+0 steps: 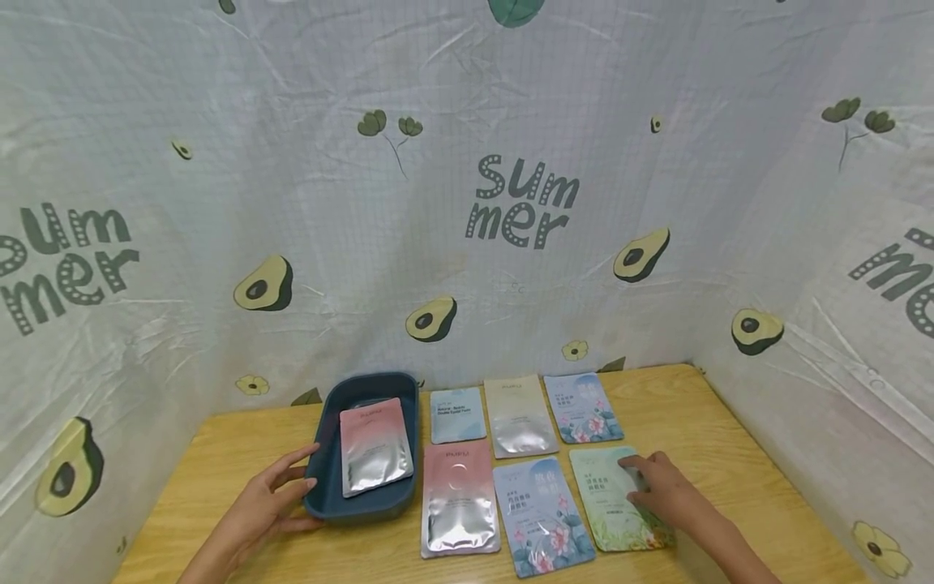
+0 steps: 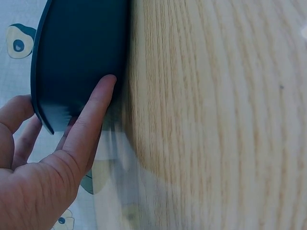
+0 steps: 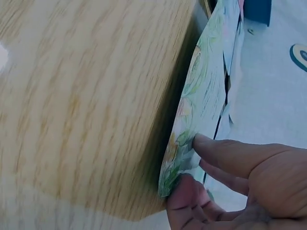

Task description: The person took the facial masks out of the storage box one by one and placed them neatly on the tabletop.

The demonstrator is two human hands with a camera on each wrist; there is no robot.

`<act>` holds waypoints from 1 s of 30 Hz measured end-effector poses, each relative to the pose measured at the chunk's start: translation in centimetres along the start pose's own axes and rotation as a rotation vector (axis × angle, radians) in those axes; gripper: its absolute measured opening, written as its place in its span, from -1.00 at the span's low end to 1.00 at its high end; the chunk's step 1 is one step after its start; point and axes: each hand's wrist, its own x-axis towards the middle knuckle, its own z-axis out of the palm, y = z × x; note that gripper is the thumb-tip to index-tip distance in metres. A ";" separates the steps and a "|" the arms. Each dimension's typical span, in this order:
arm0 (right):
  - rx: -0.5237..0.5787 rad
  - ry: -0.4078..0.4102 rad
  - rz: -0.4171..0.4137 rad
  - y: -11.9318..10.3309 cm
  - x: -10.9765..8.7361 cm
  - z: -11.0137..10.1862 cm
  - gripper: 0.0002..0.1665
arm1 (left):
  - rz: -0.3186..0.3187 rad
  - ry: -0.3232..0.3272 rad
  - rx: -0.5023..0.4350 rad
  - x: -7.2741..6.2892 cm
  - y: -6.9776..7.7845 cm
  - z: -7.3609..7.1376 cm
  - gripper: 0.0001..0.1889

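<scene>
My left hand (image 1: 266,500) touches the left side of a dark blue plastic bin (image 1: 365,513), fingers near its rim and against its outer wall; the left wrist view shows one finger along that wall (image 2: 81,52). Inside the bin lies a pink-and-silver sachet (image 1: 375,446). At the right, a green floral sachet (image 1: 609,503) lies flat on the table, and my right hand (image 1: 667,487) is at its right edge. Close up, the thumb lies on the face of the green sachet (image 3: 204,91) and curled fingers meet its edge, pinching it.
Beside the bin lie a small light-blue sachet (image 1: 457,415), a cream-and-silver one (image 1: 520,415), a blue floral sachet (image 1: 582,407), another pink-and-silver sachet (image 1: 460,495) and a larger blue floral sachet (image 1: 543,515). A printed cloth (image 1: 328,203) hangs behind the wooden table (image 1: 737,462).
</scene>
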 end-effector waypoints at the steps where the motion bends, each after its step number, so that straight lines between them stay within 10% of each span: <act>1: 0.002 0.006 0.001 0.0 0.0 0.0 -0.43 | -0.002 -0.001 0.001 0.0 -0.1 0.0 -0.27; 16: 0.048 0.254 -0.288 -7.5 2.2 0.2 -0.50 | -0.001 0.008 0.013 -0.1 0.1 0.2 -0.28; 30: 0.170 0.153 -0.427 -12.8 4.1 1.6 -0.49 | 0.009 0.018 0.010 0.0 -0.3 0.2 -0.28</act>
